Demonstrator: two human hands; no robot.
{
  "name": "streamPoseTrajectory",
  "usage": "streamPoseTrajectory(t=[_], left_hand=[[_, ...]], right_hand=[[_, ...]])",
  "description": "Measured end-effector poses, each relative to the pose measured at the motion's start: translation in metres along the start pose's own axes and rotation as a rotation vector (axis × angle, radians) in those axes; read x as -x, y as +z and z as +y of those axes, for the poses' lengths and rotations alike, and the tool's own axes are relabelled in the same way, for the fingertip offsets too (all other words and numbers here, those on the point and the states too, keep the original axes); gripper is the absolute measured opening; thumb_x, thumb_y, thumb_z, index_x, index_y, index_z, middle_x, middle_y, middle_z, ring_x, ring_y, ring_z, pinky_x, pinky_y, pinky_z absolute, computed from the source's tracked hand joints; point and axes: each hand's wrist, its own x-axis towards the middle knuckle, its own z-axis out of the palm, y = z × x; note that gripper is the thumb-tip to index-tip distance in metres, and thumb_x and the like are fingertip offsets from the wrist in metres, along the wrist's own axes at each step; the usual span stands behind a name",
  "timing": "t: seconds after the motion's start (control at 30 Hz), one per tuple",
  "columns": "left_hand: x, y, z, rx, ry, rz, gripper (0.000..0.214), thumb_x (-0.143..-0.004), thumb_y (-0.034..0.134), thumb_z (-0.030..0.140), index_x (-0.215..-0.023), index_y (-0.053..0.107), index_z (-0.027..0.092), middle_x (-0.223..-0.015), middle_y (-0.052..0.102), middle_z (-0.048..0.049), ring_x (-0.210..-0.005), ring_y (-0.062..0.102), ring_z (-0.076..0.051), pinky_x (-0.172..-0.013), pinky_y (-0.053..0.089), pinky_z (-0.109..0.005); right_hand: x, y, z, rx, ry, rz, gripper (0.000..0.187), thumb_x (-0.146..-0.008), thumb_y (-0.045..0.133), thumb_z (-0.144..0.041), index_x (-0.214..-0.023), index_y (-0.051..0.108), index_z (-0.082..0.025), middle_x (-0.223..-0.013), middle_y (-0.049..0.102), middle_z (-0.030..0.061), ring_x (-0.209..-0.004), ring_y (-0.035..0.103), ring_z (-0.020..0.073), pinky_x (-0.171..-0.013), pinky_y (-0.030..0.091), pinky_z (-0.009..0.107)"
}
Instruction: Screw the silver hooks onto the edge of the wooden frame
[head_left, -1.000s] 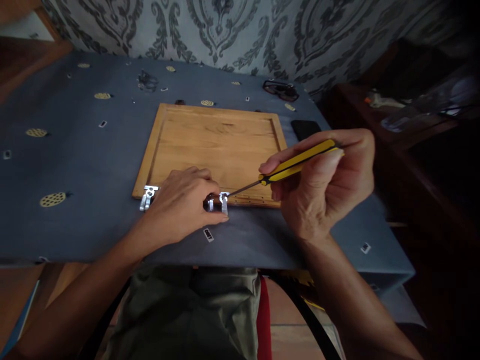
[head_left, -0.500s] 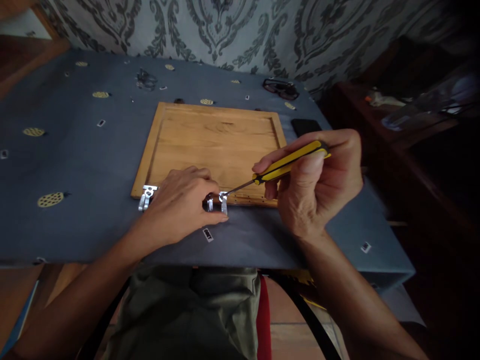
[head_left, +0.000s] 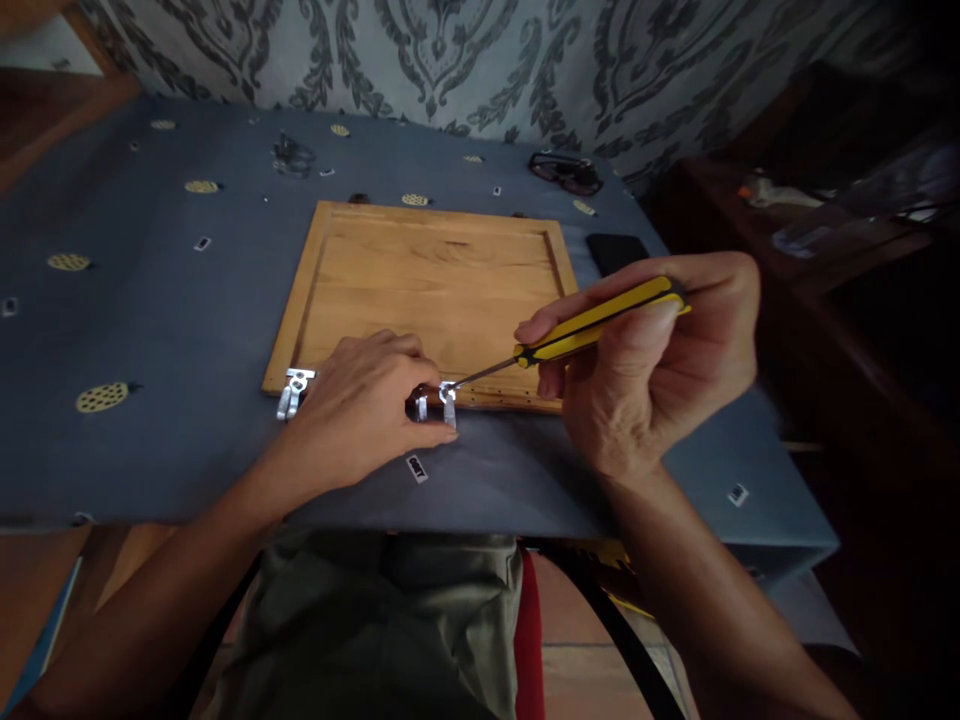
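A square wooden panel [head_left: 435,285] with a raised frame lies on the blue-covered table [head_left: 150,330]. A metal hinge [head_left: 442,402] sits on the panel's near edge. My left hand [head_left: 360,410] is closed over that hinge, fingers pinching it in place. My right hand [head_left: 660,360] grips a yellow-and-black screwdriver [head_left: 592,322], whose thin shaft slants down to the left with its tip on the hinge. A second metal hinge [head_left: 294,390] sits at the panel's near left corner, just left of my left hand.
A dark phone [head_left: 616,250] lies right of the panel. Dark glasses [head_left: 564,172] and a small metal object [head_left: 291,157] lie near the patterned wall. Small stickers dot the cloth. A dark side table [head_left: 825,280] with clutter stands at the right.
My right hand with the screwdriver shifted slightly left and then back right, the tip staying at the hinge. My left hand has not moved.
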Motion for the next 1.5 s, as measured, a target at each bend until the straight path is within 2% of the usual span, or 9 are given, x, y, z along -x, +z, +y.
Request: streamPoseTrajectory(t=[0.27, 0.5, 0.77, 0.87, 1.0, 1.13, 1.27, 1.37, 1.5], left_hand=[[0.000, 0.001, -0.002, -0.013, 0.023, 0.013, 0.022, -0.084, 0.091, 0.040, -0.093, 0.082, 0.023, -0.098, 0.074, -0.0038, -0.103, 0.067, -0.030, -0.086, 0.045, -0.042], [0.000, 0.000, -0.001, -0.013, 0.016, 0.009, 0.019, -0.084, 0.091, 0.039, -0.089, 0.082, 0.023, -0.097, 0.074, -0.0035, -0.102, 0.067, -0.029, -0.086, 0.045, -0.041], [0.000, 0.001, -0.001, -0.003, 0.015, 0.018, 0.019, -0.083, 0.092, 0.039, -0.093, 0.083, 0.025, -0.096, 0.074, -0.0032, -0.102, 0.067, -0.029, -0.087, 0.046, -0.042], [0.001, 0.001, -0.001, 0.004, 0.023, 0.035, 0.018, -0.082, 0.092, 0.037, -0.091, 0.083, 0.025, -0.096, 0.075, -0.0026, -0.102, 0.068, -0.029, -0.088, 0.047, -0.042], [0.001, 0.001, -0.002, -0.003, 0.025, 0.038, 0.019, -0.083, 0.092, 0.038, -0.093, 0.083, 0.024, -0.093, 0.074, -0.0028, -0.100, 0.067, -0.029, -0.085, 0.046, -0.042], [0.001, 0.001, -0.002, -0.023, 0.023, 0.014, 0.021, -0.085, 0.090, 0.041, -0.092, 0.083, 0.023, -0.095, 0.073, -0.0040, -0.100, 0.066, -0.030, -0.086, 0.046, -0.043], [0.000, 0.000, -0.003, -0.022, 0.048, 0.009, 0.021, -0.086, 0.090, 0.041, -0.090, 0.082, 0.022, -0.092, 0.072, -0.0035, -0.097, 0.066, -0.029, -0.085, 0.046, -0.044], [0.000, 0.001, -0.004, -0.015, 0.057, 0.012, 0.022, -0.085, 0.091, 0.041, -0.088, 0.080, 0.021, -0.093, 0.073, -0.0036, -0.098, 0.065, -0.029, -0.086, 0.047, -0.044], [0.000, 0.001, -0.004, 0.001, 0.053, 0.015, 0.022, -0.085, 0.091, 0.040, -0.090, 0.081, 0.021, -0.094, 0.073, -0.0039, -0.098, 0.065, -0.029, -0.086, 0.047, -0.045]], right_hand=[[0.000, -0.004, 0.001, 0.088, -0.023, -0.053, 0.021, -0.102, 0.072, -0.051, -0.102, 0.066, -0.031, -0.082, 0.075, -0.0014, -0.058, 0.068, 0.0156, -0.038, 0.040, 0.026], [0.001, -0.007, 0.004, -0.006, -0.008, -0.102, 0.016, -0.101, 0.075, -0.046, -0.106, 0.068, -0.033, -0.086, 0.076, -0.0013, -0.060, 0.069, 0.0141, -0.039, 0.040, 0.024], [-0.006, -0.006, -0.006, 0.032, 0.069, -0.216, 0.020, -0.103, 0.072, -0.045, -0.123, 0.075, -0.041, -0.093, 0.074, 0.0001, -0.080, 0.075, 0.0178, -0.043, 0.052, 0.026], [-0.009, -0.007, -0.007, 0.034, 0.073, -0.236, 0.019, -0.101, 0.074, -0.044, -0.120, 0.075, -0.043, -0.096, 0.076, -0.0002, -0.079, 0.076, 0.0197, -0.042, 0.053, 0.028], [-0.015, -0.004, -0.008, 0.012, 0.034, -0.252, 0.009, -0.099, 0.078, -0.039, -0.106, 0.074, -0.036, -0.098, 0.079, -0.0016, -0.071, 0.073, 0.0154, -0.039, 0.049, 0.024], [-0.026, 0.002, -0.013, -0.016, 0.068, -0.301, 0.028, -0.090, 0.087, -0.041, -0.090, 0.062, -0.028, -0.082, 0.072, -0.0011, -0.075, 0.076, 0.0178, -0.034, 0.048, 0.020], [-0.035, 0.004, -0.017, -0.010, 0.145, -0.416, 0.034, -0.091, 0.084, -0.053, -0.100, 0.064, -0.027, -0.081, 0.066, -0.0015, -0.075, 0.075, 0.0171, -0.038, 0.052, 0.020], [-0.039, 0.005, -0.019, 0.014, 0.126, -0.512, 0.032, -0.099, 0.076, -0.052, -0.118, 0.069, -0.027, -0.088, 0.072, -0.0017, -0.057, 0.067, 0.0096, -0.042, 0.053, 0.020], [-0.040, 0.011, -0.014, -0.035, 0.077, -0.519, 0.019, -0.102, 0.075, -0.043, -0.108, 0.070, -0.026, -0.092, 0.073, -0.0024, -0.049, 0.059, 0.0050, -0.038, 0.048, 0.019]])
